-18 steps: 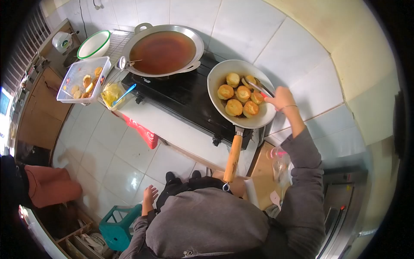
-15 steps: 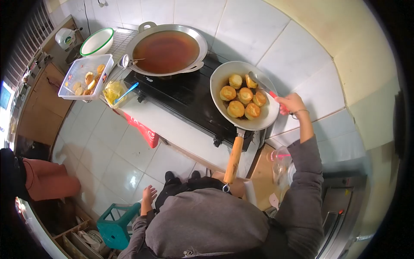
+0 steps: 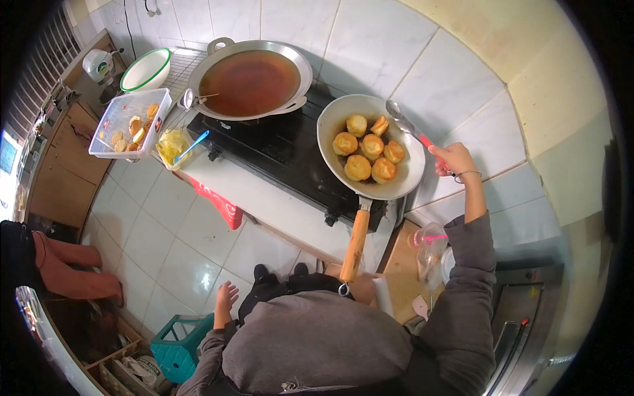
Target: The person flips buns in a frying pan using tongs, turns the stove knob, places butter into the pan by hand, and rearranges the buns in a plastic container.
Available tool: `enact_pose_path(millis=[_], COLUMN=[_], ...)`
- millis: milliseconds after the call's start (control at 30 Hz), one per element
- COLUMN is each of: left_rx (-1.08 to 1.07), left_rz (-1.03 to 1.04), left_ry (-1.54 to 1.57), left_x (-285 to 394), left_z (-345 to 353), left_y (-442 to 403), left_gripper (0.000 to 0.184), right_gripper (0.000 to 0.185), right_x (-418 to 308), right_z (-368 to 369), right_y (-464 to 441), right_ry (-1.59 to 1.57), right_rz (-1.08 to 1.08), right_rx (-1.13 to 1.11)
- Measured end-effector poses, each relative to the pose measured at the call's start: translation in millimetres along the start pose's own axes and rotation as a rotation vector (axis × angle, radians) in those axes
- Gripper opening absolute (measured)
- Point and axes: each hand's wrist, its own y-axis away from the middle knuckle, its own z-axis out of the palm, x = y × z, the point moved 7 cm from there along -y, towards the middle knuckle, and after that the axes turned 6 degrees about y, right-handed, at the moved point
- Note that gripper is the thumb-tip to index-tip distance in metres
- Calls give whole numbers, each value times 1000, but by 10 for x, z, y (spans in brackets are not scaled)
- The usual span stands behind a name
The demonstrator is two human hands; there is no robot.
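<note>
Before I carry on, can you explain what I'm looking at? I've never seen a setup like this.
There is no machine here: a person works with two bare hands, seen by one camera worn on that person's head, looking forward and down. The right hand holds a red-handled metal utensil; its head is near the pan's far edge, though I can't tell whether they touch. The left hand is open beside the body, with nothing visible in it. On the black stove sit a pale pan with seven golden pieces and a wide metal wok holding brown liquid. Further left is a clear plastic box with more pieces inside.
</note>
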Motion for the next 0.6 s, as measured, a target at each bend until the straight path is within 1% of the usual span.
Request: enact_pose_path(millis=[133,233,333,433,600], left_rx=[16,6,-10,-4,26], left_rz=[-13,-25,-30,-20,-44], left_ry=[-15,-12,11,36,21], left_x=[-3,-33,-59,-78,-95], left_z=[8,14,-21,-63,-109], left_y=[7,22,26,34,65], left_gripper=[41,41,42,42,42], right_gripper=[40,38,37,38,40], right_x=[-177,-226,-21,142,369], right_z=[125,235,276,155,6], right_y=[140,109,38,156,192], right_ry=[-15,-1,55,-110,-154], right_rz=[-109,-140,-64,-11,22], right_rx=[-33,-31,-85,-14,31])
